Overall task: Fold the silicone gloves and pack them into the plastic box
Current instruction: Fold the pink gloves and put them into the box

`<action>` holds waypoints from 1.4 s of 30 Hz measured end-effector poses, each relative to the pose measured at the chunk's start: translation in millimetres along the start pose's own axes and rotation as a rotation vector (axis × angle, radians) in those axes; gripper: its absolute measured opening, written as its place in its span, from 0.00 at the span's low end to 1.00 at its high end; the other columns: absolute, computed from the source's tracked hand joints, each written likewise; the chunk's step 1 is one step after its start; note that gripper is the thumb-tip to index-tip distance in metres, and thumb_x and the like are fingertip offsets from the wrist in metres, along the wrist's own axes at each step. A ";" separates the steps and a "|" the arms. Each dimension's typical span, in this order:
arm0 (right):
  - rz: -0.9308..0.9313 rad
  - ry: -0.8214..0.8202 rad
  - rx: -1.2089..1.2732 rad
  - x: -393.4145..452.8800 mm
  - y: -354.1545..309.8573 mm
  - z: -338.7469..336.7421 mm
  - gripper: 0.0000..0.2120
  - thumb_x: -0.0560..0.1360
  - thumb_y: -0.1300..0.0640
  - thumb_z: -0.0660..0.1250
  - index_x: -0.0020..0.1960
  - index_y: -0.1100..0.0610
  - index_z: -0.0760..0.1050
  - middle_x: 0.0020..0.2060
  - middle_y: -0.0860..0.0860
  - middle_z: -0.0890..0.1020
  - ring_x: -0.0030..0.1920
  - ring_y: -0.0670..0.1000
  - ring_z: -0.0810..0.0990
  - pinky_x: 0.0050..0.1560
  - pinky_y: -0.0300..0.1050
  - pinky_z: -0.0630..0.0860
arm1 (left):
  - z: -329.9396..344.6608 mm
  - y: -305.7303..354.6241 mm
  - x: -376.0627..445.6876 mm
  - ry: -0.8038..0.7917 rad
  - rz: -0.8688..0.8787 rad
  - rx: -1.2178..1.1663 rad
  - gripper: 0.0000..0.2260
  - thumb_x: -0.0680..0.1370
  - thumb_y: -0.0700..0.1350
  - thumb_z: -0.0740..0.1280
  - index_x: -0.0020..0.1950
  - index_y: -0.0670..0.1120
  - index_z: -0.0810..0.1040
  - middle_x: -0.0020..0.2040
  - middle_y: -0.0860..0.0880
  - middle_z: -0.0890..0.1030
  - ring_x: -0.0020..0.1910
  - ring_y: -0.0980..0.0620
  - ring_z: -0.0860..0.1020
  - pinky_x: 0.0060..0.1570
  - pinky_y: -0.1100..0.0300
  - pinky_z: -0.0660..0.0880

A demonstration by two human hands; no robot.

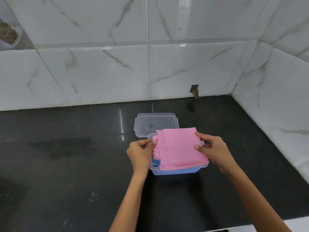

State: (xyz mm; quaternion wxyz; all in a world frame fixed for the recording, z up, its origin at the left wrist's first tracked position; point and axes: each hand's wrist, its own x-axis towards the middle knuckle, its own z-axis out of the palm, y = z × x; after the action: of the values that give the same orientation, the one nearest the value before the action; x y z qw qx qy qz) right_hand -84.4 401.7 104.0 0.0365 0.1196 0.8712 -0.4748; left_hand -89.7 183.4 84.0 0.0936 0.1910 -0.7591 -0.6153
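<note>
A clear plastic box [178, 171] sits on the black counter [66, 156], a little right of its middle. Over the box's open top lies a folded pink glove [180, 148], wider than the box and overhanging its rim toward 3 o'clock. Under it, blue material [177, 170] shows through the near wall of the box; what kind of item it is cannot be told.

The left hand [140, 152] is at 9 o'clock of the box, fingers curled, pinching the bunched left edge of the pink glove between thumb and fingertips. The right hand [212, 148] is at 3 o'clock, half closed on the glove's right edge: thumb pressed on top, the other fingers bent around the side and hidden below.

The clear lid [156, 124] lies flat on the counter at 12 o'clock of the box, just behind it, its near edge covered by the glove. Marble-patterned wall tiles [117, 67] rise behind the counter.
</note>
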 end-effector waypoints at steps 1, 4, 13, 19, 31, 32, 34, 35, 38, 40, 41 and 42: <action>-0.008 0.008 -0.037 1.6 2.5 0.5 0.25 0.73 0.61 0.70 0.68 0.50 0.71 0.64 0.51 0.75 0.53 0.52 0.78 0.56 0.52 0.78 | 2.4 -0.5 -1.5 0.006 0.008 0.017 0.08 0.70 0.43 0.76 0.47 0.43 0.85 0.36 0.52 0.83 0.39 0.52 0.83 0.44 0.54 0.81; -0.042 0.042 -0.101 4.9 8.3 4.9 0.25 0.73 0.61 0.70 0.68 0.51 0.71 0.64 0.53 0.75 0.53 0.52 0.78 0.57 0.50 0.76 | 4.5 -4.5 -3.8 0.019 0.025 0.048 0.09 0.70 0.43 0.75 0.48 0.42 0.85 0.38 0.50 0.84 0.39 0.51 0.82 0.45 0.54 0.81; -0.127 0.099 -0.262 9.0 10.9 23.0 0.25 0.73 0.59 0.70 0.69 0.53 0.70 0.62 0.53 0.77 0.47 0.49 0.78 0.51 0.44 0.75 | -2.5 -0.7 2.3 0.026 0.075 0.101 0.10 0.71 0.43 0.74 0.51 0.42 0.84 0.43 0.45 0.86 0.41 0.49 0.83 0.45 0.52 0.81; -0.135 0.076 -0.470 6.6 9.8 27.6 0.26 0.75 0.56 0.68 0.71 0.54 0.66 0.61 0.54 0.76 0.53 0.52 0.78 0.53 0.46 0.76 | 0.8 -5.0 6.8 0.003 0.174 0.292 0.10 0.72 0.41 0.73 0.53 0.41 0.83 0.45 0.45 0.85 0.38 0.54 0.79 0.38 0.72 0.71; -0.338 -0.011 -0.849 1.6 -0.1 17.7 0.26 0.75 0.46 0.65 0.71 0.48 0.64 0.76 0.50 0.58 0.71 0.53 0.64 0.66 0.48 0.69 | -14.2 23.0 8.6 0.003 0.745 0.952 0.11 0.69 0.50 0.76 0.47 0.47 0.85 0.49 0.46 0.83 0.45 0.47 0.81 0.39 0.56 0.79; -0.409 -0.071 -0.846 2.3 1.4 15.6 0.27 0.76 0.45 0.64 0.72 0.47 0.63 0.77 0.48 0.56 0.74 0.52 0.59 0.71 0.49 0.62 | -13.4 26.2 8.1 -0.062 0.904 0.957 0.13 0.68 0.50 0.76 0.50 0.48 0.85 0.55 0.46 0.83 0.51 0.45 0.82 0.49 0.52 0.79; -0.475 -0.203 -0.872 4.4 3.7 13.0 0.30 0.76 0.43 0.62 0.74 0.46 0.58 0.77 0.47 0.50 0.77 0.49 0.52 0.75 0.50 0.49 | -11.7 29.1 10.6 -0.393 1.023 1.116 0.19 0.75 0.54 0.68 0.64 0.52 0.77 0.72 0.47 0.70 0.71 0.45 0.69 0.72 0.48 0.60; -0.472 -0.247 -0.899 5.8 5.1 13.1 0.31 0.76 0.42 0.62 0.75 0.45 0.55 0.77 0.46 0.48 0.77 0.48 0.49 0.75 0.51 0.45 | -9.6 27.8 14.3 -0.546 1.000 1.231 0.22 0.78 0.57 0.61 0.71 0.53 0.69 0.76 0.49 0.61 0.76 0.47 0.58 0.75 0.49 0.47; -0.448 -0.315 -0.980 10.6 9.4 14.8 0.34 0.75 0.41 0.62 0.76 0.45 0.51 0.77 0.45 0.46 0.77 0.48 0.46 0.75 0.52 0.42 | -6.3 21.6 25.9 -0.709 0.966 1.464 0.28 0.79 0.62 0.53 0.76 0.52 0.57 0.79 0.50 0.50 0.78 0.50 0.47 0.74 0.48 0.36; -0.449 -0.334 -1.025 14.0 10.8 15.1 0.34 0.75 0.41 0.62 0.76 0.46 0.51 0.77 0.46 0.46 0.77 0.48 0.45 0.75 0.52 0.42 | -4.2 15.8 30.5 -0.751 0.963 1.528 0.30 0.78 0.63 0.52 0.77 0.51 0.55 0.79 0.49 0.49 0.78 0.50 0.47 0.74 0.49 0.36; -0.455 -0.337 -1.045 15.8 11.4 14.8 0.35 0.75 0.41 0.62 0.76 0.46 0.51 0.77 0.46 0.46 0.77 0.48 0.45 0.75 0.52 0.42 | -3.4 14.3 32.4 -0.768 0.964 1.554 0.31 0.78 0.64 0.52 0.77 0.50 0.54 0.79 0.49 0.49 0.78 0.50 0.48 0.74 0.49 0.37; -0.461 -0.343 -1.063 17.3 11.8 14.9 0.35 0.75 0.41 0.62 0.76 0.47 0.51 0.77 0.46 0.46 0.77 0.48 0.45 0.75 0.52 0.42 | -2.4 13.0 33.7 -0.780 0.964 1.580 0.33 0.78 0.64 0.52 0.77 0.49 0.54 0.79 0.48 0.49 0.78 0.50 0.48 0.74 0.49 0.37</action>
State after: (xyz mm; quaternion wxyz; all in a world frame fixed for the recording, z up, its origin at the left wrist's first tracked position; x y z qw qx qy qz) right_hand -98.9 398.3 83.1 0.1272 -0.1852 0.9743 0.0175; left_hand -121.7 169.7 94.0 -0.0763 -0.3444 -0.9238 0.1488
